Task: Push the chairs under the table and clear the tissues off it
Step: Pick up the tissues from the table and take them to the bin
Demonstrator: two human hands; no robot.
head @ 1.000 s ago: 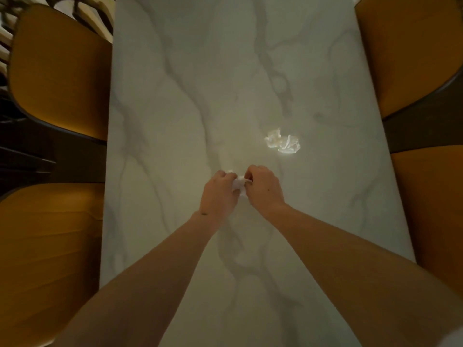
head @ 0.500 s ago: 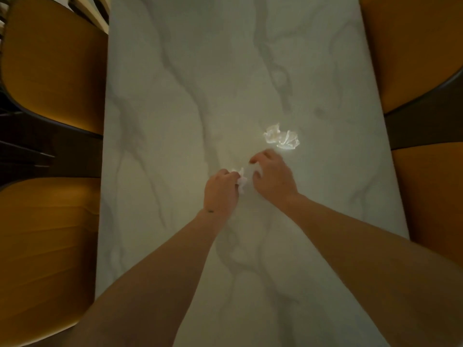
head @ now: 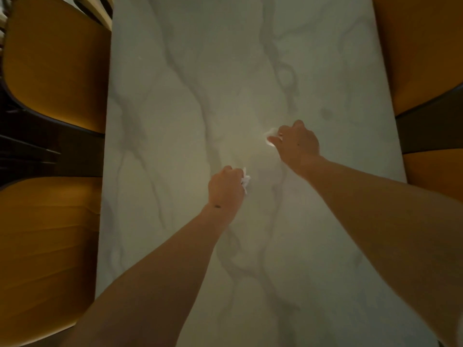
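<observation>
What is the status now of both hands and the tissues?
Left hand shut on tissue. Right hand closing over second tissue on table. Nothing in the way.

Both forearms are bare to the frame's edge, no sleeves showing. The left hand (head: 225, 187) has a small dark mark at the wrist; the right hand (head: 298, 144) has a tiny dark spot on its back

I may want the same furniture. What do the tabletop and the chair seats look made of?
Tabletop: marble or a marble-look slab, white with grey veins, smooth with a soft sheen; real stone or print, I cannot tell. Chair seats: mustard-orange upholstery, leather-like with faint creases, framed by a dark rim; genuine or faux is unclear.
</observation>
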